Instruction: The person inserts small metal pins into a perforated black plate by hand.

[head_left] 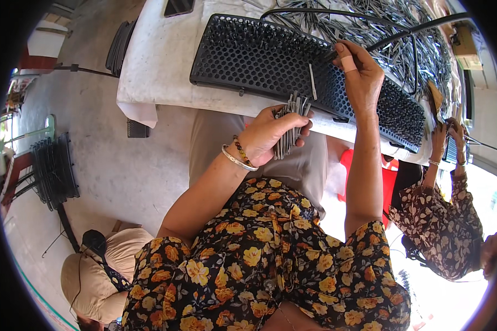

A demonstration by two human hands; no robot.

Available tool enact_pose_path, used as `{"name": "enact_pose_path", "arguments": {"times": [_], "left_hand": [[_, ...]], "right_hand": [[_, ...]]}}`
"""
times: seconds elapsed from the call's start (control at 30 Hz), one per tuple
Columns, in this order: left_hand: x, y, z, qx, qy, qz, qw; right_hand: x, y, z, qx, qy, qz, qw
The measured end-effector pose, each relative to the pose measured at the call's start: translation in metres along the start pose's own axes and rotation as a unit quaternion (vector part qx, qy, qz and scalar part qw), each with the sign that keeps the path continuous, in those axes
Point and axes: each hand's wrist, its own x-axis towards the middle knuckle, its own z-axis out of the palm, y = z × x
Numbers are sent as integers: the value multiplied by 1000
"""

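My left hand [276, 132] is closed around a bundle of thin grey metal strips [291, 118], just in front of the near edge of a long black perforated tray [248, 65]. Above that tray, my right hand [360, 69] is pinched close to the holes, tape around one finger. What lies between its fingertips is too small to make out. Many holes along the tray's far side and right end [406, 113] are filled with upright dark strips. One pale strip [313, 81] stands out near the tray's middle.
Behind the tray lies a big heap of loose metal strips [370, 25] on the white-covered table [154, 66]. A black bent bar [419, 27] crosses above it. At right a co-worker's hands [446, 138] work at the table. A red stool [373, 179] stands below.
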Motion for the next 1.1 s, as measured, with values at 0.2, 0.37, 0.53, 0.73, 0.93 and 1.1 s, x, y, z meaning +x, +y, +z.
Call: {"name": "enact_pose_path", "arguments": {"times": [0.2, 0.37, 0.53, 0.73, 0.93, 1.1], "left_hand": [[9, -1, -10, 14, 19, -42, 999], [9, -6, -11, -11, 23, -29, 999], [8, -6, -9, -15, 7, -29, 999], [7, -6, -9, 4, 14, -15, 1000], [7, -8, -11, 21, -5, 12, 1000], [5, -6, -11, 17, -7, 3, 1000]], "right_hand": [[1, -6, -8, -75, -39, -47, 995], [6, 0, -12, -124, -64, -150, 979], [7, 3, -13, -166, -99, -192, 962], [2, 0, -10, -177, -63, -209, 960], [-4, 8, -1, -168, -38, -241, 955], [-8, 1, 2, -188, -38, -191, 963]]}}
